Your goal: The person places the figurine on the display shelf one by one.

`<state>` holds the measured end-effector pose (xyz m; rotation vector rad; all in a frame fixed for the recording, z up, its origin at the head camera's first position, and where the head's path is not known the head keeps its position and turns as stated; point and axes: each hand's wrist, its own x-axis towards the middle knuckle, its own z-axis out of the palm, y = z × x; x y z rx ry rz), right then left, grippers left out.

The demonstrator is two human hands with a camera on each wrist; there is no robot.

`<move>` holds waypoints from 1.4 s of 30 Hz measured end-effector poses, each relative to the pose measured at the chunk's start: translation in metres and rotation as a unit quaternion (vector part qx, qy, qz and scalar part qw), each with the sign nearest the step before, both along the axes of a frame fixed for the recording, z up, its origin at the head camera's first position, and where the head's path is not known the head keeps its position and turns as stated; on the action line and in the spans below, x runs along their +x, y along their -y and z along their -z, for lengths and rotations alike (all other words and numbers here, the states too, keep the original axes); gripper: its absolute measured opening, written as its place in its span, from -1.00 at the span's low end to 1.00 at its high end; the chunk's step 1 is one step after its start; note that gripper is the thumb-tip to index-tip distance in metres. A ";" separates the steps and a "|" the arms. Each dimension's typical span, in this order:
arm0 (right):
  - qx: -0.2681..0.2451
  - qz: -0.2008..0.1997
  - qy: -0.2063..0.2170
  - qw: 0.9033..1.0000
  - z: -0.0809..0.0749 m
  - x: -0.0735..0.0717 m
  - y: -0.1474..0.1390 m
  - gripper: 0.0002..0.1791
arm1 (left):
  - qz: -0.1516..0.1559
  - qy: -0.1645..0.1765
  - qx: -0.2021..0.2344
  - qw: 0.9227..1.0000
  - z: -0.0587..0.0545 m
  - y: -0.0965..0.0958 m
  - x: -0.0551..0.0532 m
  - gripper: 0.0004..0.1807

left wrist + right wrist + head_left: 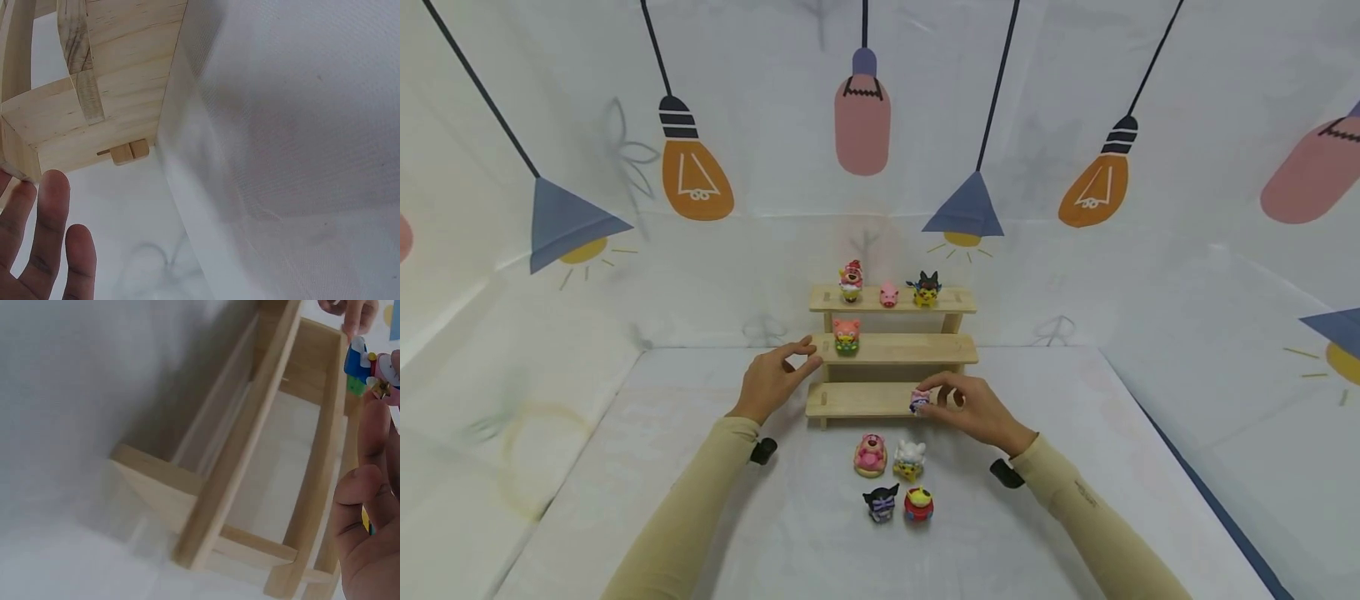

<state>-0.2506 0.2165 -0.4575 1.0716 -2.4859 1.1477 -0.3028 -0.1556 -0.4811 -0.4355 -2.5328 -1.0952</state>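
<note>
My right hand [970, 406] pinches a small pink-and-blue figurine [918, 402] at the bottom tier of the wooden shelf [857, 402], right of its middle. My left hand [771, 380], fingers loosely spread, touches the shelf's left side; four other figurines [871, 457] sit in front of the shelf.

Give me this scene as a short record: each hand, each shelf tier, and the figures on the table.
left hand: fingertips at the left end of the middle tier
right hand: pinching a small figure at the right part of the bottom tier
top tier: red-hatted figure, pink pig, dark-eared yellow figure
middle tier: pink-and-green figure, toward the left
bottom tier: whether the small figure touches it is unclear
table: pink bear, white-and-yellow figure, black-eared figure, red figure
</note>
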 end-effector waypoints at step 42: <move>-0.020 0.032 0.085 0.996 -0.030 -0.085 0.046 -0.67 | -0.003 0.011 0.005 1.000 -0.004 -0.001 0.001 -0.52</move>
